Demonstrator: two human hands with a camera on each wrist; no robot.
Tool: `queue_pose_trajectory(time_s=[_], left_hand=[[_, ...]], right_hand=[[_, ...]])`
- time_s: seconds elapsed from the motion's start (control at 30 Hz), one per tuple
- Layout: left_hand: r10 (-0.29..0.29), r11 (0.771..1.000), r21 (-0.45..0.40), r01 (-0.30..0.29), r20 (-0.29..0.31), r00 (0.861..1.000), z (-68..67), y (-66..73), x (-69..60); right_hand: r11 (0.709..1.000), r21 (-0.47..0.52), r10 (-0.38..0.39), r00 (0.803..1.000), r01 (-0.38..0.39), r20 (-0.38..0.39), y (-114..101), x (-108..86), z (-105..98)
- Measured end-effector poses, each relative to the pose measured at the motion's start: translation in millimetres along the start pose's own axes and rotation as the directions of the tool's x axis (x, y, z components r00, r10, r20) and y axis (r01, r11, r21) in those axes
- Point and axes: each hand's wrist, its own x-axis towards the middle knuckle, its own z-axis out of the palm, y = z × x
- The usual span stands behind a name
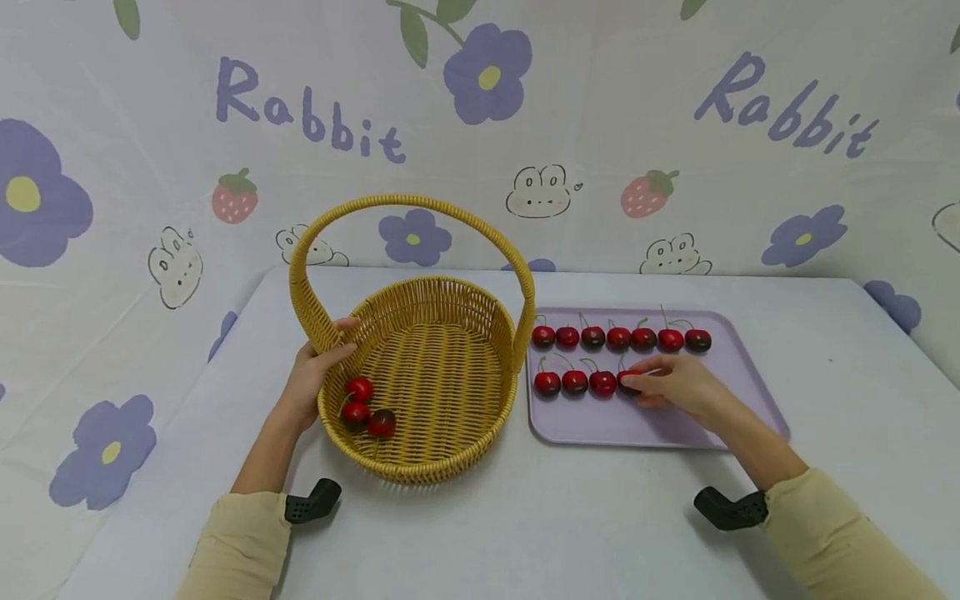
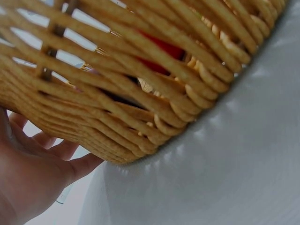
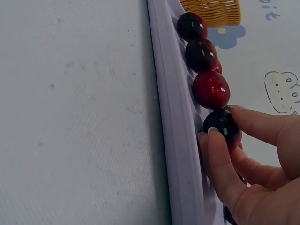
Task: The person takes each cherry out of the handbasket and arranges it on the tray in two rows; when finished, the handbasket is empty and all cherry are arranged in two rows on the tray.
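Observation:
My left hand (image 1: 302, 385) grips the yellow wicker basket (image 1: 417, 472) at its left side, where the tall handle (image 1: 309, 310) meets the rim. Seen from the left wrist, that hand (image 2: 35, 173) lies against the outside of the woven wall (image 2: 108, 79). Three red cherries (image 1: 356, 414) with dark patches lie inside, at the basket's lower left. On the lilac tray (image 1: 645, 432), my right hand (image 1: 686, 387) pinches the rightmost cherry (image 3: 220, 123) of the front row between thumb and fingers. That cherry sits close beside a red one (image 3: 211, 90); its underside is hidden.
Along the tray's back edge runs a row of several cherries (image 1: 618, 337), stems up. Three more cherries (image 1: 574, 382) stand left of the pinched one. The basket's right side is close to the tray's left edge. A printed cloth (image 1: 585, 108) hangs behind the white table (image 1: 480, 542).

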Motion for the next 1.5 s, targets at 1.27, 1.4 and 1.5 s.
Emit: queue_pose_trajectory(time_s=[1.27,1.4,1.5], left_hand=[[0.004,1.0,0.008,-0.005,0.011,1.0,0.5,-0.2,-0.4],[0.007,1.0,-0.002,-0.007,0.007,1.0,0.7,-0.4,-0.2],[0.012,1.0,0.001,-0.012,0.006,1.0,0.6,0.0,-1.3]], right_hand=[[0.993,-0.025,-0.114,0.992,0.116,0.057,-12,-20.4,-32],[0.983,0.097,-0.172,0.974,0.158,0.151,-19,-27.0,-39],[0.976,0.157,-0.181,0.964,0.151,0.197,-26,-30.5,-40]])
